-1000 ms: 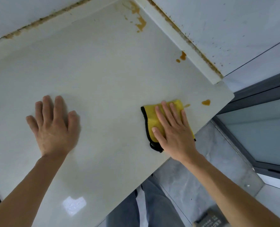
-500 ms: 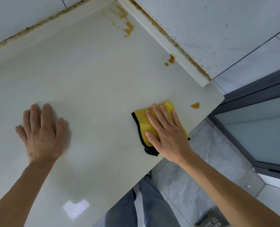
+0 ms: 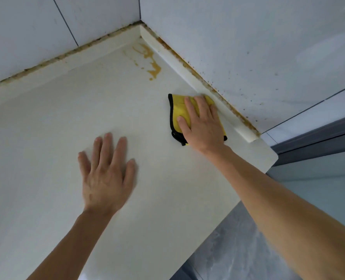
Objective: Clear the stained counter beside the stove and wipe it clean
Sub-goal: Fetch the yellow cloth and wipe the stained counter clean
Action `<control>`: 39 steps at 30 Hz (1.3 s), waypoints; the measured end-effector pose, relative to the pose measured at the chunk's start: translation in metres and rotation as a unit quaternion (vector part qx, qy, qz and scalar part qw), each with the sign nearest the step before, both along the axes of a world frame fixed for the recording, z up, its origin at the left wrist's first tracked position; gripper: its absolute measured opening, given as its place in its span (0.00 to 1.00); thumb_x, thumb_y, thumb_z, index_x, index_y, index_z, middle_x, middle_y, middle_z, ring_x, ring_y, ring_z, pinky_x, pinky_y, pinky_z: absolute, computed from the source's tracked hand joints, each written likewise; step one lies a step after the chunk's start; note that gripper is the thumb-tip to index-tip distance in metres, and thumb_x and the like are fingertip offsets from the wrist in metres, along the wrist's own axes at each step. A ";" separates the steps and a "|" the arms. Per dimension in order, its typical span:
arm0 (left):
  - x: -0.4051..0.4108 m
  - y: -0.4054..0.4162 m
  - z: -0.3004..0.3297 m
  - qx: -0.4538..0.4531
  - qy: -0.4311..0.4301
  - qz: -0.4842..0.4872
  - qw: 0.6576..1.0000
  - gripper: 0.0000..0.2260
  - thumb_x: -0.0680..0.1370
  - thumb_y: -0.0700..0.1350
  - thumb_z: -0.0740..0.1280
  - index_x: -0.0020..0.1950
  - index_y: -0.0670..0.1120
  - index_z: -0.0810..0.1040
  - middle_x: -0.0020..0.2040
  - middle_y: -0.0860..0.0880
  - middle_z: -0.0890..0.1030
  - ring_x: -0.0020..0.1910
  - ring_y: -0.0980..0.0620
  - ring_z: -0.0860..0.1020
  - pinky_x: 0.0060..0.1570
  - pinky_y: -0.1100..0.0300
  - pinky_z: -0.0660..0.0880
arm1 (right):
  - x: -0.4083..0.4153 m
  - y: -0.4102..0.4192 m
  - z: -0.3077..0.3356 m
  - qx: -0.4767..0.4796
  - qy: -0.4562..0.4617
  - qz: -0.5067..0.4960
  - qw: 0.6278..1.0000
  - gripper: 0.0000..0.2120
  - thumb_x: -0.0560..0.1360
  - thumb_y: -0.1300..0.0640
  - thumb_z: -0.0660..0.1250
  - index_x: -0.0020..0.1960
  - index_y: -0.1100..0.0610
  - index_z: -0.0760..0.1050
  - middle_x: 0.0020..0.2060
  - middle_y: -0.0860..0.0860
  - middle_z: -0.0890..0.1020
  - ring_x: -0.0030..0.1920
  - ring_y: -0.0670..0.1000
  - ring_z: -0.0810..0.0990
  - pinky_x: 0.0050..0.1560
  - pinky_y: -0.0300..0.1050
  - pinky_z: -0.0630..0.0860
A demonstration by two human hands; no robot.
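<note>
The cream counter (image 3: 46,138) fills most of the view. My right hand (image 3: 203,124) presses flat on a folded yellow cloth with a black edge (image 3: 177,110), against the raised back lip on the right (image 3: 228,118). My left hand (image 3: 105,174) rests flat on the counter with its fingers spread, to the left of the cloth and nearer to me. An orange-brown stain (image 3: 152,66) runs across the far corner of the counter. Brown grime lines the seam between the lip and the wall tiles.
White wall tiles (image 3: 248,47) with small brown specks rise behind the counter on two sides. The counter ends in a rounded corner at the right (image 3: 272,158). Beyond it are a grey frame with a glass panel (image 3: 319,168) and a grey marbled floor (image 3: 238,249).
My right hand has slid the cloth away from the front edge up to the right-hand lip. The small orange spots near that edge no longer show. The view has swung toward the corner.
</note>
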State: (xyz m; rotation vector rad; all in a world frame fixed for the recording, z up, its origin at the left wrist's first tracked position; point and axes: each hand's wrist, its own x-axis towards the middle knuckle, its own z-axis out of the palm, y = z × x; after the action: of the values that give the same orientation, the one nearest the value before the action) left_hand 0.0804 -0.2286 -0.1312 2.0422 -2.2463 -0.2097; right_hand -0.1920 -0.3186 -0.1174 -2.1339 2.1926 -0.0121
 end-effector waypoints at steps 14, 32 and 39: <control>-0.002 0.002 0.004 0.022 0.018 0.033 0.999 0.29 0.83 0.60 0.55 0.83 0.51 0.64 0.85 0.44 0.60 0.85 0.43 0.54 0.80 0.32 0.51 | -0.018 -0.018 -0.004 0.022 -0.026 0.119 0.992 0.31 0.85 0.39 0.48 0.85 0.46 0.49 0.85 0.48 0.48 0.85 0.49 0.43 0.84 0.53 0.45; 0.001 0.003 -0.010 -0.015 0.017 0.033 0.999 0.30 0.81 0.60 0.58 0.82 0.51 0.66 0.85 0.47 0.59 0.85 0.44 0.56 0.79 0.32 0.53 | -0.034 -0.038 -0.004 0.026 -0.005 0.207 0.978 0.32 0.85 0.38 0.48 0.86 0.49 0.50 0.85 0.47 0.50 0.84 0.48 0.43 0.84 0.52 0.45; 0.002 0.004 -0.013 -0.018 0.010 0.029 0.999 0.31 0.81 0.61 0.58 0.84 0.53 0.63 0.86 0.48 0.57 0.86 0.46 0.54 0.80 0.33 0.52 | 0.057 -0.119 -0.003 0.032 -0.038 0.112 0.993 0.34 0.84 0.37 0.42 0.86 0.51 0.44 0.85 0.51 0.44 0.84 0.52 0.40 0.83 0.55 0.40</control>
State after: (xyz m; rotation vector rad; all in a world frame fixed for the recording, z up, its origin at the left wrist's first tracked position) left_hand 0.0825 -0.2249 -0.1444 2.0740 -2.1598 -0.1834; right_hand -0.1353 -0.4380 -0.1207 -2.2886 1.8769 -0.0076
